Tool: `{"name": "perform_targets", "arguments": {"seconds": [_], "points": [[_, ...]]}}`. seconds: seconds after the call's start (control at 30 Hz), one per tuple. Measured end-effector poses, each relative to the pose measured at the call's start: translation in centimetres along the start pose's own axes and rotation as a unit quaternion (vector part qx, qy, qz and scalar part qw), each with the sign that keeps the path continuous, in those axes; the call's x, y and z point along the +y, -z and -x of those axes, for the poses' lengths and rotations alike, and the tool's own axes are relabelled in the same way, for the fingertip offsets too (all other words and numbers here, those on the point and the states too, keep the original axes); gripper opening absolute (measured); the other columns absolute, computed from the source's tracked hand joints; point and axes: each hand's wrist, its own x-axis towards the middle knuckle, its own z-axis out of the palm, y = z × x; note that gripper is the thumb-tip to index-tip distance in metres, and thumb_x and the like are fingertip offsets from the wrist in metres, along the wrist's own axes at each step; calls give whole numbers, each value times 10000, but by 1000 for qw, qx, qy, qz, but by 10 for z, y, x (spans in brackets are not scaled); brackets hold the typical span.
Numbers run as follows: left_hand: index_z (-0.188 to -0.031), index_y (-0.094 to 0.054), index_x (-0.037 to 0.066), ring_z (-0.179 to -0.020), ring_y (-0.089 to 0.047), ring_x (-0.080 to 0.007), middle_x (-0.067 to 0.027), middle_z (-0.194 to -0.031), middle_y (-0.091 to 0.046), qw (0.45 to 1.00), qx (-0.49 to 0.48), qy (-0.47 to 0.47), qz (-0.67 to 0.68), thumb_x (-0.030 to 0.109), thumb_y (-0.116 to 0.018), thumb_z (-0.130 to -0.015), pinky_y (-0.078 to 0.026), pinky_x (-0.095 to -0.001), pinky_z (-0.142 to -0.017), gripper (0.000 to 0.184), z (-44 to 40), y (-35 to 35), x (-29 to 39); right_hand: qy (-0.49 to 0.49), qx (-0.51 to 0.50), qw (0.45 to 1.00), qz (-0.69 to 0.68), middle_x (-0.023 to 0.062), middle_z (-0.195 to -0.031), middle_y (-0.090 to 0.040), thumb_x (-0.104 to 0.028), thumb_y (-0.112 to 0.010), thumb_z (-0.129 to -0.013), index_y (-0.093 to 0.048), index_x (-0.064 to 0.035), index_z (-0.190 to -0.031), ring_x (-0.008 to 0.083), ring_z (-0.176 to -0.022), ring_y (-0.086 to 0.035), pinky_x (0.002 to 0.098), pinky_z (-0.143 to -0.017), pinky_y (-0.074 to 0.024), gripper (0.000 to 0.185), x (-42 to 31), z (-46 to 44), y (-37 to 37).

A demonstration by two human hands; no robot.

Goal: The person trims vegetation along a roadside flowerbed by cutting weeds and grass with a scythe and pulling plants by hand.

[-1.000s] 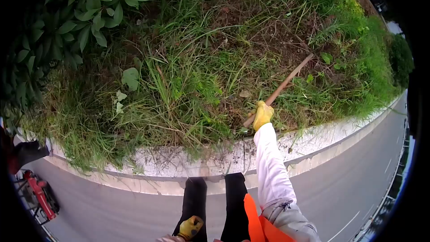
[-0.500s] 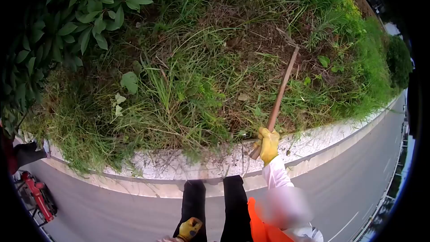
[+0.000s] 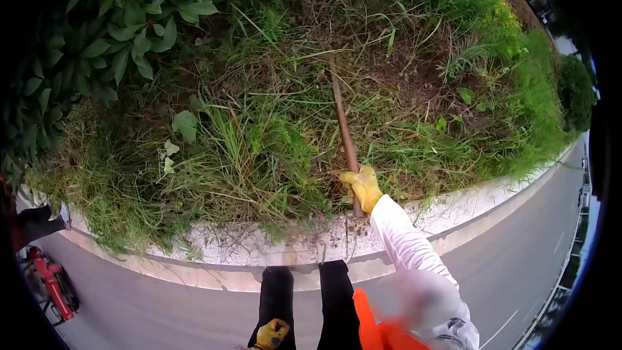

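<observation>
In the head view, 1 wooden handle (image 3: 345,131), extended over the grass (image 3: 414,155), is gripped near its lower end by the right hand (image 3: 364,189). The left hand (image 3: 271,335) is held over 1 of 2 black trouser legs (image 3: 277,293); whether it is closed cannot be told.

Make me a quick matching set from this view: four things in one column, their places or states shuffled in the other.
1. Right hand
2. Left hand
3. Wooden handle
4. Red machine

A. Brown, reaching out over the grass
B. At the lower left, by the road
C. Gripping, below it a white sleeve
D. In front of a dark trouser leg

Pairs: 1-C, 2-D, 3-A, 4-B
</observation>
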Motion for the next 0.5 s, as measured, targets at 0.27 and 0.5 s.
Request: {"name": "perform_targets", "arguments": {"seconds": [0.27,0.5], "points": [[-869,-648,120,-714,-643,-273,-117,-761,-659,997,35,-62,-11,224,-637,-847,-505,-371,-660,107,-1,-3,-16,73,233,904,-351,7,-590,-441,-106,-571,-841,-525,-59,-808,139,-456,-431,314,-405,-398,73,-29,-53,8],[-858,-637,111,-667,-638,-246,-85,-712,-645,997,45,-57,19,218,-612,-874,-506,-365,-636,110,11,-13,-10,69,10,997,-23,107,-578,-537,-139,-603,-801,-521,-2,-802,257,-452,-522,386,-426,-419,159,-3,-51,-115]]}}
